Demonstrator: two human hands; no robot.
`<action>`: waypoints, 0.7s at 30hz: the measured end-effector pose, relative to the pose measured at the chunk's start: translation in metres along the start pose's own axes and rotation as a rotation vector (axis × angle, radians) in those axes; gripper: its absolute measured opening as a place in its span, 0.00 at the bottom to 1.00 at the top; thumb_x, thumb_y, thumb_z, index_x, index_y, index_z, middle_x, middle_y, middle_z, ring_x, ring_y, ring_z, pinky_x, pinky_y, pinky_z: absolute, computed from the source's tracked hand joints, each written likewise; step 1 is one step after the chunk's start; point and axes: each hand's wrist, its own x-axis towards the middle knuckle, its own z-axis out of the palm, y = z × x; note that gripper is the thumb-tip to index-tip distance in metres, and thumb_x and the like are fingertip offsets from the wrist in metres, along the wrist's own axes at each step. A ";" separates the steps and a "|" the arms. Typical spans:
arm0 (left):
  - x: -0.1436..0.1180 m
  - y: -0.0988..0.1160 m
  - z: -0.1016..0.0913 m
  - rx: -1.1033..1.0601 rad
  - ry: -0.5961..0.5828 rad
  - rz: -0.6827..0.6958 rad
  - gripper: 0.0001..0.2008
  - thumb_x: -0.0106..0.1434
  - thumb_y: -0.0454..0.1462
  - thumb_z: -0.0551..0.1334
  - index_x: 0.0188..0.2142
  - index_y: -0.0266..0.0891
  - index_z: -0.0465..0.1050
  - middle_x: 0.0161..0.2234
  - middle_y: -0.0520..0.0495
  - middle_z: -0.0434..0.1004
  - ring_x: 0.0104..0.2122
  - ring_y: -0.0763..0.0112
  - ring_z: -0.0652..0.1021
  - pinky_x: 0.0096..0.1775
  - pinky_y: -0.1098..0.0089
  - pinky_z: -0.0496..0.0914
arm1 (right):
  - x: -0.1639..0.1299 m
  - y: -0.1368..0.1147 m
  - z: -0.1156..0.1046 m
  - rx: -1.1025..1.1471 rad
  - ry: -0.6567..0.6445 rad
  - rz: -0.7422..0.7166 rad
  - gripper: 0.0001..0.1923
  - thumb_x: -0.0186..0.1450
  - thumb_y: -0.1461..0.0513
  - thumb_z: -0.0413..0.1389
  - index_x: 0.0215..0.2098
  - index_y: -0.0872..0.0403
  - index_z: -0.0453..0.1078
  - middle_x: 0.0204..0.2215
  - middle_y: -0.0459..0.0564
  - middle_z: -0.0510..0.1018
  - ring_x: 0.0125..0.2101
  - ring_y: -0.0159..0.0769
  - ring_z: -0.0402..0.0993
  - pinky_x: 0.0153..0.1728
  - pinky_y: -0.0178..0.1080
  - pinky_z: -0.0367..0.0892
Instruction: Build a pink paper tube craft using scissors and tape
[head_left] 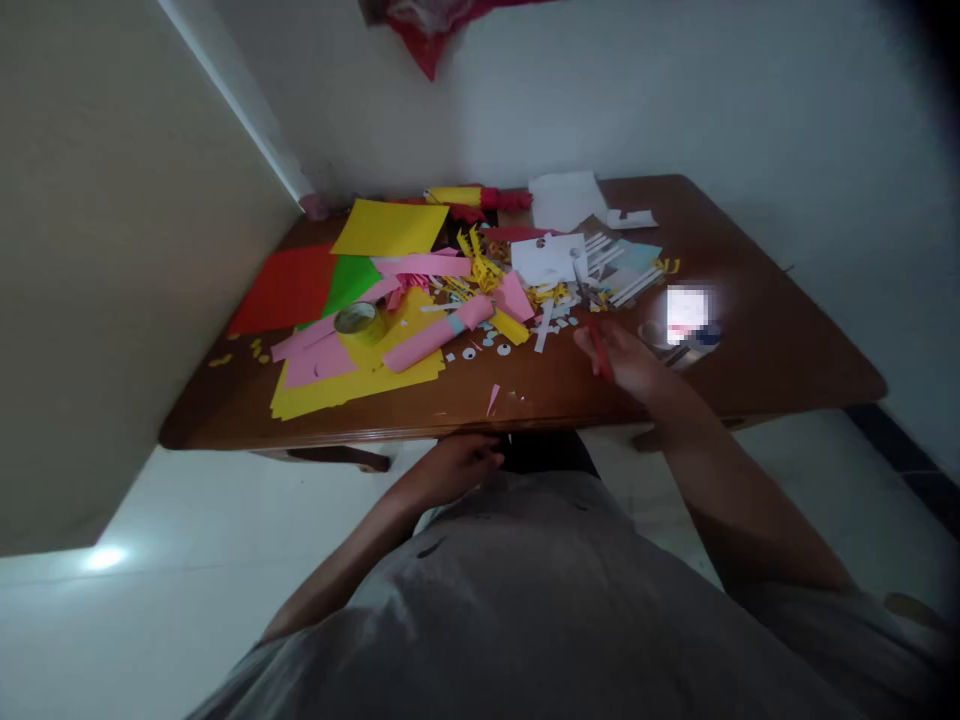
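My right hand (628,358) is over the right part of the table, closed around the red handles of a pair of scissors (602,352). The grey blades point away from me toward the paper scraps. Below the table's front edge, my left hand (466,462) rests at my lap with loosely bent fingers and nothing visible in it. A pink paper roll (420,345) with a blue band lies mid-table. Close to it are two paper eyes (504,350) and small blue and white cuttings. A white sheet with holes (536,262) lies beyond the blades.
Yellow sheets (360,385), a red sheet (281,290) and a round tin or tape roll (360,322) occupy the left. A yellow-and-red paper roll (457,196) and white sheets (566,200) lie at the back. Right of my hand is a bright, blurred-out object (686,312).
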 end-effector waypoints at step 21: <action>0.060 -0.009 0.028 0.854 0.541 0.809 0.05 0.79 0.40 0.73 0.50 0.48 0.91 0.48 0.48 0.94 0.49 0.60 0.89 0.54 0.58 0.80 | -0.082 0.036 -0.030 0.320 -0.508 -0.016 0.40 0.74 0.28 0.59 0.55 0.55 0.74 0.29 0.44 0.74 0.25 0.33 0.69 0.22 0.36 0.60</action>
